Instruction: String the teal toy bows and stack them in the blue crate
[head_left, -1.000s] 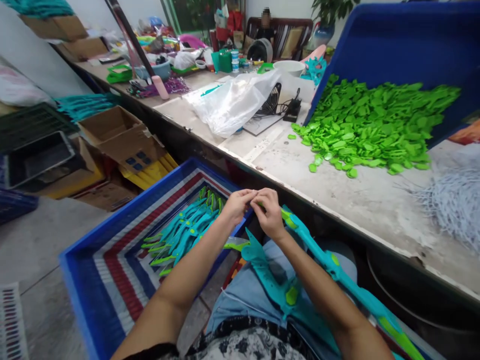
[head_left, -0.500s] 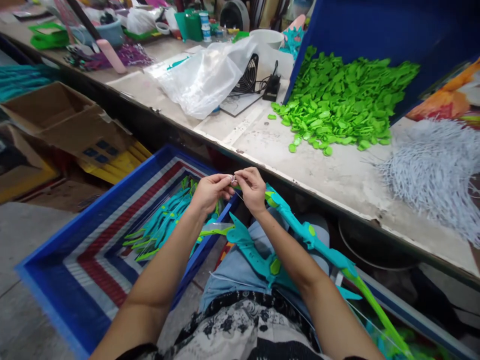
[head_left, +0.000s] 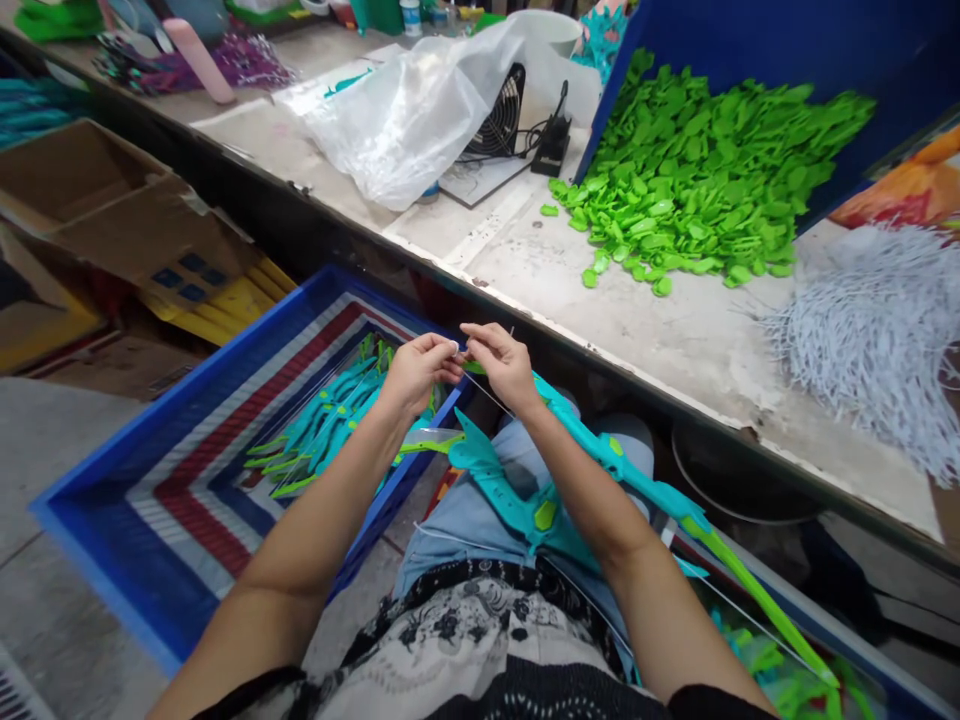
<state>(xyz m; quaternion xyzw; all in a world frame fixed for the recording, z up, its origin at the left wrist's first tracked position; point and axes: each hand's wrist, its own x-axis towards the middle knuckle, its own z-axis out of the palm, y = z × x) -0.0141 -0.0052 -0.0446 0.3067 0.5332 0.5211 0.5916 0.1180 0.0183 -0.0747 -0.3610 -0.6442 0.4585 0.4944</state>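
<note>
Over my lap lies a toy bow (head_left: 577,425) with teal and bright green parts; its far limb reaches up toward my fingers. A teal piece with a green hexagon (head_left: 499,492) rests on my thighs beneath my right forearm. My left hand (head_left: 417,378) pinches a white string (head_left: 491,396) near the bow's green tip. Close beside it, my right hand (head_left: 506,368) is also pinched on the string, thumb against forefinger. The string slants down to the right from between the hands. Fingers partly hide the tip and any knot there.
At my left stands a blue crate (head_left: 180,394) with several teal and green bows (head_left: 349,400) inside. The workbench (head_left: 517,265) holds green plastic pieces (head_left: 690,180), a bundle of white strings (head_left: 877,340), a plastic bag (head_left: 405,125) and a fan (head_left: 506,112). Cardboard boxes (head_left: 127,225) stand farther left.
My right fingers have shifted slightly up and left and changed their pinch on the string. More string shows stretched below the hands. The view has tilted down a little.
</note>
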